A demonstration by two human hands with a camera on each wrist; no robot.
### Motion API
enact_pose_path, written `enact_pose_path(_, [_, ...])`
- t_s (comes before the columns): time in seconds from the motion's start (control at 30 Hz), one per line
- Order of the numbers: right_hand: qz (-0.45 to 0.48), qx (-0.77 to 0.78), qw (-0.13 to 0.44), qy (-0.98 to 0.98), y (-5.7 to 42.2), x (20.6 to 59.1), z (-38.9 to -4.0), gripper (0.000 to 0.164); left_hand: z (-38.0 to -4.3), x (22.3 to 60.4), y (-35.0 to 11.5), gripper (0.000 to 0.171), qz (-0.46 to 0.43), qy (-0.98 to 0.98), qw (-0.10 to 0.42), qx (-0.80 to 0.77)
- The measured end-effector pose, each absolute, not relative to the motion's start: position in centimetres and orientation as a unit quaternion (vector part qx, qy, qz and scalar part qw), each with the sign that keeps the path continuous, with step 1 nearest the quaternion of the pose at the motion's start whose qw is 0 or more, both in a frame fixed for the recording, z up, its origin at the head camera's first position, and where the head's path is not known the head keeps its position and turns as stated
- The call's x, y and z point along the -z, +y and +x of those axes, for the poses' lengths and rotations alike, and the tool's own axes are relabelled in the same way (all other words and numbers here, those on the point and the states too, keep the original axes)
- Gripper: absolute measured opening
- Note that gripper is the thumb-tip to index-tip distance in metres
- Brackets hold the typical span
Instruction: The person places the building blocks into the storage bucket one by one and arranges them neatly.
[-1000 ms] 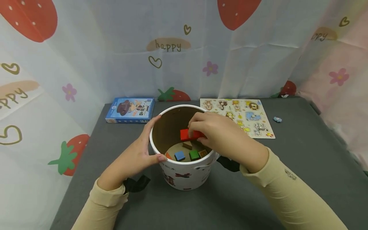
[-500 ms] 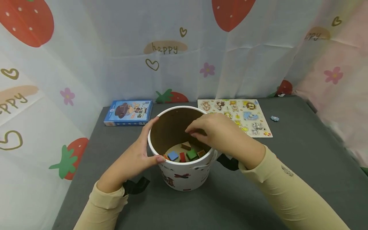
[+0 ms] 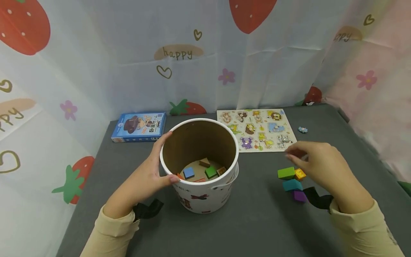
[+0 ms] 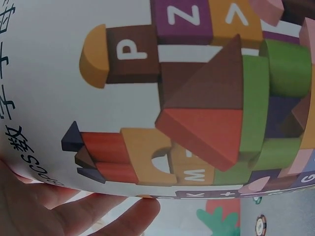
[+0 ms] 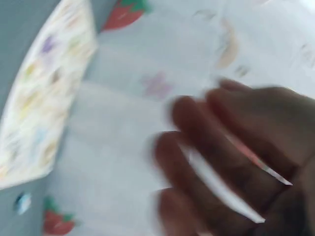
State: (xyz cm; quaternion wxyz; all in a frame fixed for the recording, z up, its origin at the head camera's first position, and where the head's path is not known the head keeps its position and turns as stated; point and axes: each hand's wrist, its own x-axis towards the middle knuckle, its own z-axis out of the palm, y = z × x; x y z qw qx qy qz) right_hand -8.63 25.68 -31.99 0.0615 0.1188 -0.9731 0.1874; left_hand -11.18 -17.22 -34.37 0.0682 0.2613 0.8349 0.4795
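A white printed bucket (image 3: 205,200) stands in the middle of the table. My left hand (image 3: 149,175) holds its left side in the head view, thumb on the front rim and fingers along the outer wall. Inside lie a blue block (image 3: 188,172), a green block (image 3: 210,172), a wooden wedge (image 3: 204,162) and a red block (image 3: 199,180) partly hidden by the rim. My right hand (image 3: 324,166) hovers at the right with loosely bent fingers and nothing between them. Below it are a lime green block (image 3: 286,173), a yellow block (image 3: 300,174), a teal block (image 3: 292,185) and a purple block (image 3: 299,196).
Behind the bucket lies an animal puzzle board (image 3: 257,130). A blue picture box (image 3: 139,127) sits at the back left, and a small light-blue piece (image 3: 302,129) at the back right. Printed curtains border the dark table (image 3: 250,221). The bucket's handle (image 3: 229,182) hangs down its right side.
My right hand let the red block go inside the bucket, then came out and moved right, over the coloured blocks on the table. My left hand stays on the bucket.
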Motion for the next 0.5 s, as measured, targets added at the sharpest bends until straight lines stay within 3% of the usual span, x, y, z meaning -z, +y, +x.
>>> enact_pose_path(0.23, [0.106,-0.155,-0.117,-0.975,29.9,38.2,-7.0,0.029,-11.0,34.5,-17.3,0.104,0.252,0.843,0.068,-0.471])
enact_pose_path(0.37, [0.109,-0.174,-0.126,-0.971,30.4,40.9,-6.1,0.038,-11.1,34.5,-17.2,0.103,0.254,0.841,0.067,-0.472])
enact_pose_path(0.5, [0.091,-0.190,-0.091,-0.973,30.0,42.5,-5.6,0.041,-11.2,34.4,-17.1,0.105,0.258,0.839,0.066,-0.475])
